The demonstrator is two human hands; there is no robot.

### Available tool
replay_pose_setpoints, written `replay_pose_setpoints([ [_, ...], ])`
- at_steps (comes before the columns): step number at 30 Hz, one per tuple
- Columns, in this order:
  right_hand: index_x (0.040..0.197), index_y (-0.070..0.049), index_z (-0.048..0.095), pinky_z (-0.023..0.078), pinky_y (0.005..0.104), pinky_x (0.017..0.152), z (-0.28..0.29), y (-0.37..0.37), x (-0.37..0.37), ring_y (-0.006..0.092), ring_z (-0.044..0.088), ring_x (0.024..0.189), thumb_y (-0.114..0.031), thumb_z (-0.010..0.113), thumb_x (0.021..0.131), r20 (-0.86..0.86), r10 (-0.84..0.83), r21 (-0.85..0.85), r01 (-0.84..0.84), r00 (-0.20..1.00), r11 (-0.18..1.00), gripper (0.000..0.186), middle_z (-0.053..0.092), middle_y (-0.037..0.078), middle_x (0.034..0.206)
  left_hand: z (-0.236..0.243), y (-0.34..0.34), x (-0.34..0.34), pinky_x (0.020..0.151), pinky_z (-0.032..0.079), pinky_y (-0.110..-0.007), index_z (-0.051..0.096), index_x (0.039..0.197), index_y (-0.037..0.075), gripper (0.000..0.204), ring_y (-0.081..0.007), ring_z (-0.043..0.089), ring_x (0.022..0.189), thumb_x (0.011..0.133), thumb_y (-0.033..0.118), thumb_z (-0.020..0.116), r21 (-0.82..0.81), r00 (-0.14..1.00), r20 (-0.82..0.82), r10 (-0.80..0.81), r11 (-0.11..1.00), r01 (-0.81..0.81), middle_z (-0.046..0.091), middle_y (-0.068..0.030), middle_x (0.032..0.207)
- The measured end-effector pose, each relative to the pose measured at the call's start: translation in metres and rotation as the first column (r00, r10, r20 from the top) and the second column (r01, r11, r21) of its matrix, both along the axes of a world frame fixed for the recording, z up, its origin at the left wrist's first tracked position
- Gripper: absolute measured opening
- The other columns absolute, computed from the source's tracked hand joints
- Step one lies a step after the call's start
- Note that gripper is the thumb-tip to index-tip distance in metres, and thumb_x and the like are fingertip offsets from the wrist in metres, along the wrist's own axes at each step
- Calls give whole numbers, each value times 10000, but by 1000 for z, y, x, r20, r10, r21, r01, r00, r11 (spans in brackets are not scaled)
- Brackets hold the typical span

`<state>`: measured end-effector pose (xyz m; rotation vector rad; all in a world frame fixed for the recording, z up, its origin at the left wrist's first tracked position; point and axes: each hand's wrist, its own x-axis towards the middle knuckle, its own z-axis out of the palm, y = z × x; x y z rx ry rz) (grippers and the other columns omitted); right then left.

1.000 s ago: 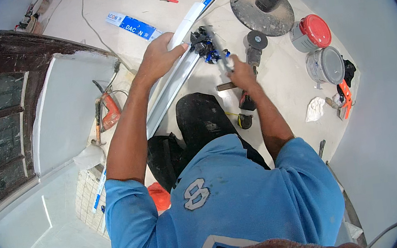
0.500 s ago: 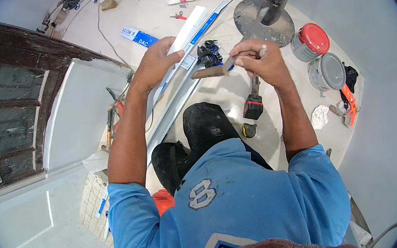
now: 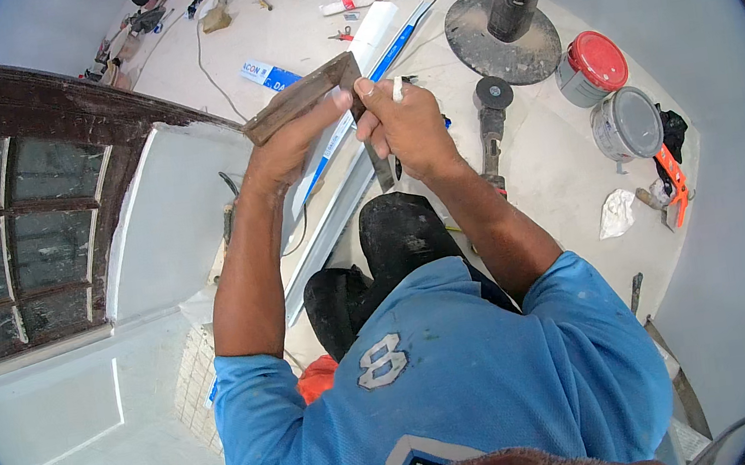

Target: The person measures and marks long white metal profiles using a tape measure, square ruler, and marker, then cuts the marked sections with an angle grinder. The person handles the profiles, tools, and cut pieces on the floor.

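My left hand (image 3: 284,155) is closed at a long white profile strip (image 3: 373,28), its thumb across the strip and its other fingers mostly hidden. A brown L-shaped piece with a grey flat blade, like a try square (image 3: 305,99), lies over those fingers. My right hand (image 3: 411,125) pinches this square near its corner, the grey blade hanging below the fingers. A slim white pen-like stick (image 3: 398,90) also sticks up between the right fingers. Beside the strip run a blue-and-white strip (image 3: 396,44) and a pale metal channel (image 3: 327,238), which slants toward my knees.
A cordless power tool (image 3: 494,125) with a round head lies right of my right forearm. Beyond stand a heavy round pole base (image 3: 470,39), a red-lidded bucket (image 3: 598,65) and a grey-lidded bucket (image 3: 627,122). A dark-framed window (image 3: 7,212) is at left.
My right hand has moved left and turned the square across my left hand, its brown part now slanting up to the right. The power tool's round head has come into view.
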<state>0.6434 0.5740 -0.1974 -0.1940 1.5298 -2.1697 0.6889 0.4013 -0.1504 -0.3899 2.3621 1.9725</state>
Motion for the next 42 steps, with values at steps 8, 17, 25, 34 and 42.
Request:
replay_pose_setpoints([
  [8,778,-46,637,401,279,514,21,17,2,82,499,551,-314,661,1036,-192,201,195,-164,961,967,373,553,2,610,31,13,1,869,485,-327,712,1210,-54,526,-150,622,994,989,423,708,-134,999,24,26,991,-23,725,-114,1104],
  [17,808,-47,613,378,273,582,35,7,17,55,425,658,-244,634,1057,-162,128,-67,-140,978,988,318,499,-33,681,48,7,5,628,422,-316,773,1023,-21,549,-137,577,728,856,499,821,-160,988,-9,154,975,-153,666,-69,781],
  [25,804,-50,597,360,266,576,38,11,14,47,414,660,-230,627,1063,-225,130,-79,-151,966,985,317,467,-52,689,53,18,5,672,440,-313,758,1076,-44,618,-151,593,785,867,537,787,-137,973,-193,129,978,-157,688,-92,842],
  [34,815,-49,610,355,265,576,44,11,14,43,402,667,-236,649,1050,-198,138,-58,-152,971,987,303,455,-59,690,71,14,11,904,494,-378,731,1162,-40,628,-215,639,998,939,547,716,-290,997,-27,73,954,-78,726,-161,1028],
  [42,817,-36,621,360,271,578,45,10,12,46,410,673,-236,652,1045,-224,146,-15,-153,964,988,305,459,-53,688,71,11,12,934,493,-390,736,1155,-53,619,-230,645,1026,963,534,693,-298,998,-7,56,953,-56,731,-173,1035],
])
